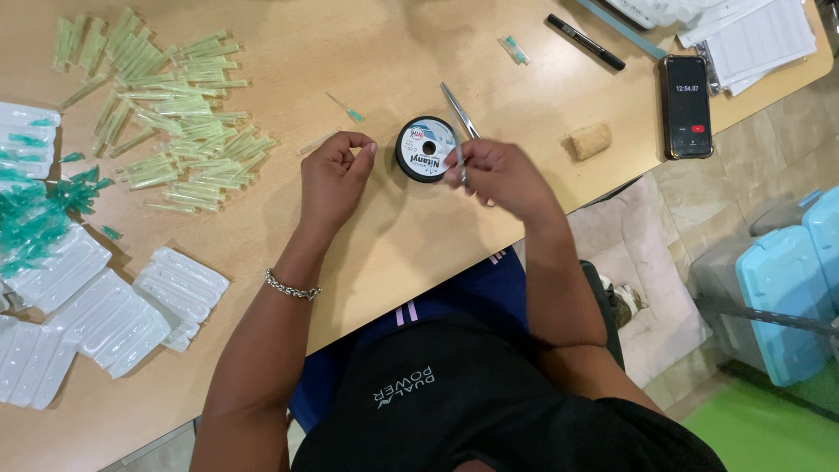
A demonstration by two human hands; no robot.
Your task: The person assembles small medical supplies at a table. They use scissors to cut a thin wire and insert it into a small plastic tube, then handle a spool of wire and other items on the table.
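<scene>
At the table's (262,227) left edge lie clear plastic blister trays (105,319), apparently emptied, with a heap of green needle hubs (35,214) beside them. Toward the far left corner spreads a pile of pale green capped needles (166,114).

Near the middle of the front edge, the left hand (336,175) hovers just above the table, thumb and forefinger pinched together as if on something very fine; whether a thread runs between them cannot be told. Just beside it lies a small black spool of fishing line (426,149), flat on the table between the two hands. The line is likely thin, light, slippery and springy, best taken by its free end in a firm fingertip pinch, while the spool is best held by its rim.

The right hand (498,175) is closed around the handles of slim metal scissors (461,122), blades pointing toward the far edge. Further right sit a cork (591,140), a black pen (585,41) and a phone (685,105), with papers (752,35) at the far right corner.
</scene>
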